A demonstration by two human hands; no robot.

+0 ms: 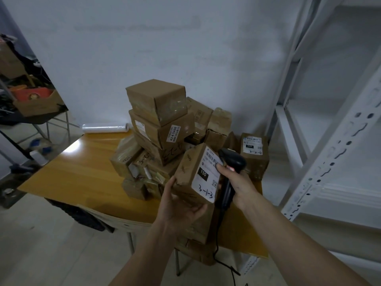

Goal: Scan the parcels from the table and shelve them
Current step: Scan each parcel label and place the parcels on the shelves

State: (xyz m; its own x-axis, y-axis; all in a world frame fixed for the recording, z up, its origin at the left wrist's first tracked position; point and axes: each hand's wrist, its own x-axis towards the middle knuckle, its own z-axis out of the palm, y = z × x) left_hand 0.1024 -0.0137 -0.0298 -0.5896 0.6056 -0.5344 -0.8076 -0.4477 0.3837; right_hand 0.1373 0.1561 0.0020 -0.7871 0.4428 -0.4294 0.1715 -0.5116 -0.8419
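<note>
My left hand (181, 205) grips a brown cardboard parcel (187, 172) from below, held above the table's near edge. Its white label (206, 176) faces me and reads "150" with "3-1-3" handwritten. My right hand (237, 182) holds a black barcode scanner (232, 162) by its handle, the head right against the label's upper right corner. A pile of several brown parcels (158, 129) is stacked on the wooden table (82, 172) behind. One parcel marked "3-2-4" (254, 155) stands at the table's right.
A white metal shelving unit (329, 141) stands at the right, its shelves bare. A roll of clear wrap (106, 128) lies at the table's far edge. The scanner's black cable (220, 254) hangs past the table front. Clutter and a box (35, 104) sit at far left.
</note>
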